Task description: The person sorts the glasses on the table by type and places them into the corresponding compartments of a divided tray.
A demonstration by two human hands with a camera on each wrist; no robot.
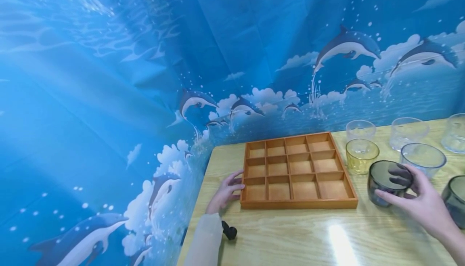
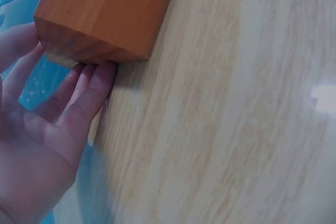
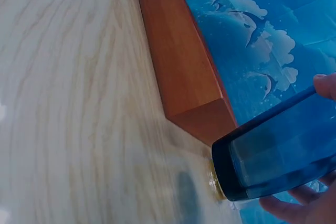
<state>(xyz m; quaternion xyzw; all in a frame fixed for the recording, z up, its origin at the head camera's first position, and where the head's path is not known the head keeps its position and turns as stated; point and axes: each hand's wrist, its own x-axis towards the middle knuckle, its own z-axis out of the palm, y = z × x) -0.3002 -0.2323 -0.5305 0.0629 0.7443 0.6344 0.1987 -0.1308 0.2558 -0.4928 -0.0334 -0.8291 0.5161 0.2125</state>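
My right hand [image 1: 423, 203] grips a dark smoky glass [image 1: 379, 189] around its sides, thumb at the near side. In the right wrist view the glass [image 3: 278, 153] looks bluish, with its thick base toward the wooden box [image 3: 184, 51]; fingers [image 3: 283, 208] lie along its wall. At the left end of the orange-brown compartment box [image 1: 298, 204], my left hand [image 1: 225, 191] has its fingertips against the outer side. The left wrist view shows those loosely extended fingers [image 2: 92, 90] touching the box's side wall [image 2: 89, 43]. The box's compartments hold nothing.
A yellow glass [image 1: 359, 165] stands right of the box, with clear glasses [image 1: 408, 139] behind. A blue-rimmed glass [image 1: 425, 161] and another dark glass [image 1: 455, 201] stand farther right. A small black object [image 1: 229, 231] is by the left sleeve. A dolphin-print sheet [image 1: 254, 56] borders the table [image 1: 283, 237].
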